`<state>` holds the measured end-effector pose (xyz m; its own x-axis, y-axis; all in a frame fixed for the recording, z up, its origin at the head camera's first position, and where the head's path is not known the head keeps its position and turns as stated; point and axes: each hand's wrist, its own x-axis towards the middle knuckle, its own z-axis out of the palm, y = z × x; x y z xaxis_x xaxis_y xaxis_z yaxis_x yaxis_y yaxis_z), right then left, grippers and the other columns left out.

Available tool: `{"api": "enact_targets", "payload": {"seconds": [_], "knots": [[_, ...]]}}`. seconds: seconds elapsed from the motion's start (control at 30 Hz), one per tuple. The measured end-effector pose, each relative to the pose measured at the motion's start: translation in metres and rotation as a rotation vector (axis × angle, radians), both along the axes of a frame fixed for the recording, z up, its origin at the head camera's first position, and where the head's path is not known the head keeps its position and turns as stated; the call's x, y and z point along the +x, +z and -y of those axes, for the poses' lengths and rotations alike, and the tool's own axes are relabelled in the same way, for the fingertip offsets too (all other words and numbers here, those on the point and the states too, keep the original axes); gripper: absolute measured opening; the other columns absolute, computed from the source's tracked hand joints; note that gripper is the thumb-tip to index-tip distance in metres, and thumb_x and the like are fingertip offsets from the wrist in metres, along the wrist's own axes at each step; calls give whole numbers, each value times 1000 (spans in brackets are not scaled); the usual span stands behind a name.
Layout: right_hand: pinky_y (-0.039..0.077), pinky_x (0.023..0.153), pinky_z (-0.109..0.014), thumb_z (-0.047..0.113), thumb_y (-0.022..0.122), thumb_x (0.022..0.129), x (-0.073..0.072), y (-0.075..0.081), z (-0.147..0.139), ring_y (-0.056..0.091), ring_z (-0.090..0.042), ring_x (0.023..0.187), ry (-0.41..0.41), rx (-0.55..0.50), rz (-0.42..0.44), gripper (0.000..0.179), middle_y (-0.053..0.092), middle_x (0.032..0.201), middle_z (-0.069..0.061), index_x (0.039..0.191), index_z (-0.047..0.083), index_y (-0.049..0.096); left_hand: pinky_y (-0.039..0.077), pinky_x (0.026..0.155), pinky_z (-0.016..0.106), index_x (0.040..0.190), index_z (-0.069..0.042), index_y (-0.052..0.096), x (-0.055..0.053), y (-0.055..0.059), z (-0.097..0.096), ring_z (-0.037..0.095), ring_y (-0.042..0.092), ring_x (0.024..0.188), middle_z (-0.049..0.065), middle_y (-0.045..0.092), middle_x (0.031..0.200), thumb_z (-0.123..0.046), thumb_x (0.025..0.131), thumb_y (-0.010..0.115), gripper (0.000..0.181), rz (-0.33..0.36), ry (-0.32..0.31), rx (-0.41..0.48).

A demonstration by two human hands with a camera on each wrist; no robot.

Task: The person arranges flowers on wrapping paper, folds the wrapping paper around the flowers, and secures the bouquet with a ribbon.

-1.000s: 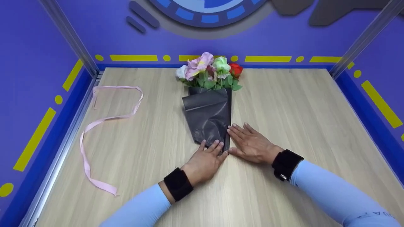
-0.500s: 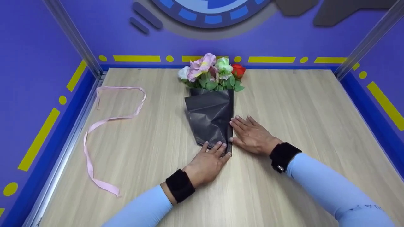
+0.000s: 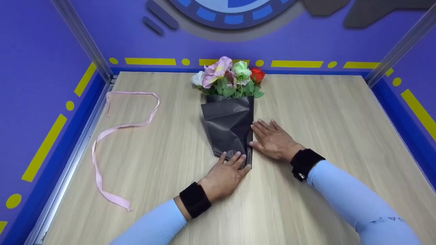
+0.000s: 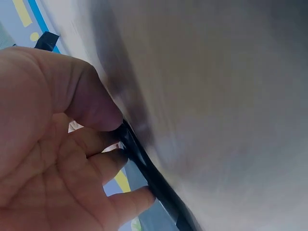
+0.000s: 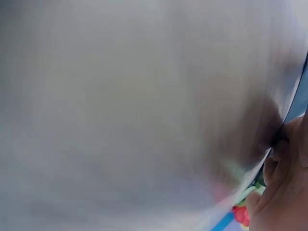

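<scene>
A bouquet of artificial-looking flowers (image 3: pixel 218 73) in pink, white, pale green and red lies on the table, its stems hidden inside black wrapping paper (image 3: pixel 226 126). My left hand (image 3: pixel 223 177) presses the narrow lower end of the wrap with spread fingertips; in the left wrist view the thumb and fingertips touch the edge of the black paper (image 4: pixel 159 187). Along the wrap's right edge lies my right hand (image 3: pixel 276 141), fingers straight and fingertips against the fold. Only part of the right hand (image 5: pixel 284 187) shows at the side of the right wrist view.
A pink ribbon (image 3: pixel 97 166) lies in loose curves on the left of the wooden table (image 3: pixel 323 112). Purple walls with yellow marks (image 3: pixel 296 63) enclose the back and both sides.
My right hand has slid up along the right edge of the wrap, away from the lower tip. The left hand stays at the bottom. The head view has shifted slightly.
</scene>
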<state>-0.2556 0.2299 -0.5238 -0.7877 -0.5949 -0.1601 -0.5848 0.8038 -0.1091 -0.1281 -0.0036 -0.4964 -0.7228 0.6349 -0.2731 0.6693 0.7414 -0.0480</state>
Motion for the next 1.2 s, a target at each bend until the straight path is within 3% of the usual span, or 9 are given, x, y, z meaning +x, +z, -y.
{"api": "enact_targets", "payload": {"seconds": [0.23,0.47,0.73,1.0,1.2], "knots": [[10,129,-62,63,31,108,6,4,-5,24,-33,161,14,57,-78,80,33,170,-13,163,5,34,32,125,55,163,-30,40,-1,1,4,22,27,161,4,32,172,-24,110,41,53,6,-30,20],[15,128,-63,61,36,108,23,1,-11,30,-35,159,24,93,-151,79,38,167,-17,160,1,39,30,127,54,163,-28,39,1,-5,12,23,27,160,4,31,172,-22,109,43,55,1,-80,42],[14,131,-57,61,33,109,48,-6,-8,19,-35,162,140,31,-37,84,20,173,-19,164,-1,24,31,127,53,164,-29,38,-1,-5,15,23,25,161,3,29,173,-23,108,46,57,15,-103,34],[13,131,-57,57,38,109,38,-8,-12,19,-31,162,111,-23,-16,80,21,174,-16,166,2,23,32,126,53,163,-29,39,-3,-2,15,24,26,161,4,29,173,-22,108,47,57,29,-96,41],[11,130,-60,59,38,109,27,-8,-21,19,-34,162,80,-42,-3,83,20,174,-18,165,0,22,32,126,53,163,-30,39,-1,3,4,23,25,161,3,30,173,-23,108,48,56,33,-75,11]]}}
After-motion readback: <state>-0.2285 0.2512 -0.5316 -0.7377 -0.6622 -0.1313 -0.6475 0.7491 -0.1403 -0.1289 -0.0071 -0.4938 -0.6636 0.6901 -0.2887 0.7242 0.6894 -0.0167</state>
